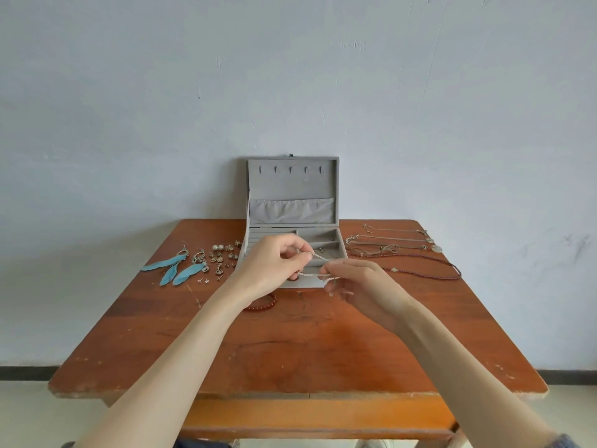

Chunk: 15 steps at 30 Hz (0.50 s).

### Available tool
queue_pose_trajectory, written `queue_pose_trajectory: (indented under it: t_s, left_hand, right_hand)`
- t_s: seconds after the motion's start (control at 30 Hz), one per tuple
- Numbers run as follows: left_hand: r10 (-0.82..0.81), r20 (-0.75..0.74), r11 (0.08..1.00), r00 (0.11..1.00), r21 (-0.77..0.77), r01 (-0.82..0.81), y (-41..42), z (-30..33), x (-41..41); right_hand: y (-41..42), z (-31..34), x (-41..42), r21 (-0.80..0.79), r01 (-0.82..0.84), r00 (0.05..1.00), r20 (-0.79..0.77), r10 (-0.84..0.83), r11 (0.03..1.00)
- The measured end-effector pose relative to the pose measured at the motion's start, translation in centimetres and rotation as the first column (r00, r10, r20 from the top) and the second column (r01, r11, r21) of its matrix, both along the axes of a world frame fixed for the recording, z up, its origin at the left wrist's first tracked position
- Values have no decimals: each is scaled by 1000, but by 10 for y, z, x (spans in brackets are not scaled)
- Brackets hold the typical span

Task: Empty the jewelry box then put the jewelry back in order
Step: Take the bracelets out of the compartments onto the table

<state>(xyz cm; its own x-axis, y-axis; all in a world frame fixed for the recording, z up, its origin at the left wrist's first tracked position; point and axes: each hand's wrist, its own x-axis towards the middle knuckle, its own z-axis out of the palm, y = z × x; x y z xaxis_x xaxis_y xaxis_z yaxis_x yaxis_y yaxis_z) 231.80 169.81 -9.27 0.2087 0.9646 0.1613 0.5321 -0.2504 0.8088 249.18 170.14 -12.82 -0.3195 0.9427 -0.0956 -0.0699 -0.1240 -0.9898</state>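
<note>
Head view showed both hands above the open grey box (292, 202) on the table (307, 350). Left hand (273, 263) and right hand (361, 286) each pinched an end of a silver chain (318, 257), stretched between them over the box's front compartments. Earrings (200, 261) lay left of the box, necklaces (407, 253) right, a red bracelet (263, 305) just before it.
</note>
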Motion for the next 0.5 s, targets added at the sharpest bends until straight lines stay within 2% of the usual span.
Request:
queue_pose_trajectory:
  t_s: [0.1,0.2,0.3,0.4,0.5]
  left_hand:
    - [-6,-2,1000,1000,1,6,-1,-1,-2]
    - [-4,-26,1000,1000,0,4,-1,-2,-2]
    - [4,-33,1000,999,-9,-5,0,-4,-2]
    - [28,-35,999,999,-33,-29,0,-9,-2]
    - [77,-21,994,997,-78,-79,2,-19,0]
  right_hand:
    - [-3,-1,1,-83,-72,988,-146,59,994]
    - [-5,-2,1,-151,-109,977,-196,78,982]
    - [-4,-2,3,-178,-102,982,-174,71,979]
    - [-2,-5,7,-134,-107,987,-135,88,985]
    - [0,-7,10,-107,-23,1000,0,23,994]
